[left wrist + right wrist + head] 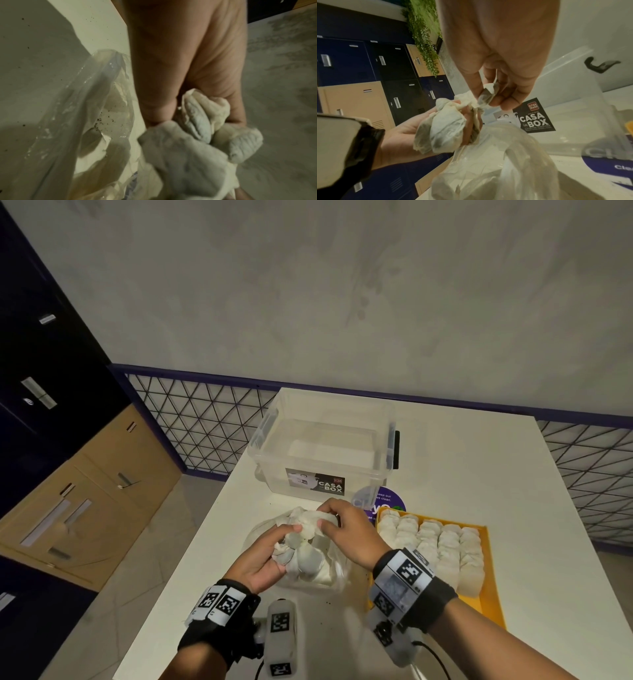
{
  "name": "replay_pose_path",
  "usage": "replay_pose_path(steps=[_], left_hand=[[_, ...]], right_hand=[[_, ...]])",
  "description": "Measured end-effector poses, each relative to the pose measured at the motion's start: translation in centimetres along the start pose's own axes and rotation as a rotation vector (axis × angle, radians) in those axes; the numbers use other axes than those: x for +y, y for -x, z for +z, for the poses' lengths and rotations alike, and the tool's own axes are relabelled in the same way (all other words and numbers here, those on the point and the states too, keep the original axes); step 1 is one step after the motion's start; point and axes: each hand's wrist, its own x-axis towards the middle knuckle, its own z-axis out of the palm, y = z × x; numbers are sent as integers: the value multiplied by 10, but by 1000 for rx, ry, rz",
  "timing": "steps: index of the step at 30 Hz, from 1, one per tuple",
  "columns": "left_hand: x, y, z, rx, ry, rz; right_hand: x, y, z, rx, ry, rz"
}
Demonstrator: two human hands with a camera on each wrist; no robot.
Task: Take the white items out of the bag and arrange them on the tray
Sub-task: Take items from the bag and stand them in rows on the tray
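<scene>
1. Overhead, from the head camera: both hands work above a clear plastic bag (318, 573) lying on the white table (513, 508). The left hand (260, 559) is palm-up with fingers curled round a bunch of crumpled white items (301, 553). The right hand (346, 529) comes in from the right, palm down, thumb and fingertips pinching the top of that bunch. Right of the bag sits an orange tray (489, 604) holding white items in close rows, touching one another. Behind the bag stands a clear lidded box (325, 440) labelled "CASA BOX"; what it holds cannot be told through its walls.

2. Left wrist view: the left hand (185, 60) is closed — its fingers grip the white items (197, 142), which bulge out beyond the fist. The plastic bag (82, 121) hangs open just beside the hand, over the speckled table (34, 54); pale shapes show inside it, blurred.

3. Right wrist view: the right hand (501, 54) points downward, thumb and fingers pinching a small folded white piece (486, 97) that runs into the bunch. The left hand (399, 135) lies below, palm up, cupping the crumpled white items (443, 129). Beneath both, the bag (496, 169) gapes with more white material inside. The labelled box (573, 108) stands behind — a row of lockers (368, 81) lines the far side.
</scene>
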Motion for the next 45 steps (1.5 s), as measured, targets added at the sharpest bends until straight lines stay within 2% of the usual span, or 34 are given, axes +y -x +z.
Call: replay_pose_path(steps=[8,13,16,21,25,30,33,41,45], left_hand=[[8,2,-3,27,14,57],[13,2,4,-9,85,109],[14,0,13,0,72,96],[16,-10,36,-1,112,34],[8,-18,56,-37,28,-43],[-8,-24,71,-48,-67,-86],[-11,-22,72,-59,-66,-73],[-11,-25,57,-58,-91,-62],[-11,-26,57,-63,-71,-60]], right_hand=[[5,3,-17,96,-140,75],[8,14,-42,161,-343,191],[12,23,-58,210,-374,232],[26,39,-85,246,-266,222],[42,56,-103,249,-69,205],[72,75,-115,151,191,304],[92,81,-113,54,456,361],[114,79,-89,-178,610,417],[125,70,-83,-211,734,423]])
